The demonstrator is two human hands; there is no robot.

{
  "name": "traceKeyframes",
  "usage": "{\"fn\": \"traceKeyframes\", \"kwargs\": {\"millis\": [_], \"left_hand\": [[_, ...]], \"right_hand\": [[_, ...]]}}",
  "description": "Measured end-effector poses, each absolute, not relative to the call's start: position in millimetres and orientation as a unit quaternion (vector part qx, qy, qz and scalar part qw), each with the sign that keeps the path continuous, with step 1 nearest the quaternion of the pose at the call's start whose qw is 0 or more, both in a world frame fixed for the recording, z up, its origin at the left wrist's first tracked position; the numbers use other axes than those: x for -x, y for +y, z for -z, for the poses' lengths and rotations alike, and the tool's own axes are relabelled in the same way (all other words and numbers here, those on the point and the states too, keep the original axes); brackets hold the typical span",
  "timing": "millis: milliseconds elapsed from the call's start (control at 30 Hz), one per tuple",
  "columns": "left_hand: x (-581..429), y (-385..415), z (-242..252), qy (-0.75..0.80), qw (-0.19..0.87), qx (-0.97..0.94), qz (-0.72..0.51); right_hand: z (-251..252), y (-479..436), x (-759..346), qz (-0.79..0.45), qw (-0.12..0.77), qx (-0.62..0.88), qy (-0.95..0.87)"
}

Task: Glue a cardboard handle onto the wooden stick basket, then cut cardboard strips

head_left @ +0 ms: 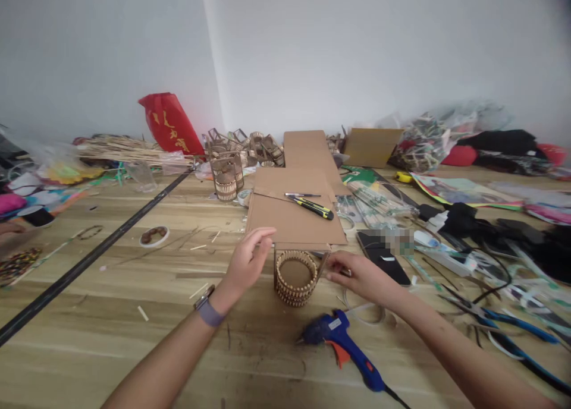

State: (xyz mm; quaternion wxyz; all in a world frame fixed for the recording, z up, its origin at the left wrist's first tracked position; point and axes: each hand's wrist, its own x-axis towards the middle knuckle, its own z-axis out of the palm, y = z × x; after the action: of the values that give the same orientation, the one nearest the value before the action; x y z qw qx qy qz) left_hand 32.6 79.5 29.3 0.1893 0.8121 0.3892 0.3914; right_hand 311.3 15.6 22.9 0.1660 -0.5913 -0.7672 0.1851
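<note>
"While the basket (297, 293) is set upright on the table (187, 349), in front of the person, how is the left hand (252, 257) held?"

"It is held half open just beside the basket's left rim, with the fingers loosely curved and close together; nothing is seen in its grasp."

"And the right hand (359, 273)?"

"It is held at the basket's other side, with the fingers bent toward the strip (323, 267) that is raised there. Whether the strip is pinched or only touched cannot be told."

"What is found near the basket?"

"Just beyond it, cardboard (297, 230) is spread, and on this a cutter (316, 208) and a pen (303, 195) are laid. On the near side, the glue gun (345, 340) is laid flat, its nozzle pointed left."

"And farther out?"

"To the right, blue-handled pliers (520, 324) are seen. To the left, brown pieces (153, 235) are held in a white dish (167, 236), and a dark rod (111, 239) is laid slantwise across the table. Toward the wall (357, 58), more baskets (226, 188) are heaped, and a red bag (165, 120) is stood beside them."
</note>
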Motion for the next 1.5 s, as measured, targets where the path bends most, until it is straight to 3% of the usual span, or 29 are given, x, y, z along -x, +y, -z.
{"fn": "traceKeyframes", "kwargs": {"millis": [167, 533, 733, 1033, 1500], "left_hand": [[-54, 57, -58, 0.295, 0.304, -0.811, -0.403], [-68, 63, -74, 0.364, 0.37, -0.78, -0.349], [-53, 86, -91, 0.369, 0.388, -0.752, -0.385], [-19, 143, -116, 0.396, 0.303, -0.74, -0.452], [30, 268, -82, 0.525, 0.135, -0.67, -0.507]], "right_hand": [[-22, 16, -297, -0.194, 0.17, 0.578, -0.774], [-20, 16, -288, -0.193, 0.189, 0.575, -0.772], [-19, 20, -292, -0.189, 0.211, 0.579, -0.765], [-5, 13, -305, -0.208, 0.19, 0.59, -0.757], [11, -10, -316, -0.26, 0.167, 0.593, -0.743]]}}
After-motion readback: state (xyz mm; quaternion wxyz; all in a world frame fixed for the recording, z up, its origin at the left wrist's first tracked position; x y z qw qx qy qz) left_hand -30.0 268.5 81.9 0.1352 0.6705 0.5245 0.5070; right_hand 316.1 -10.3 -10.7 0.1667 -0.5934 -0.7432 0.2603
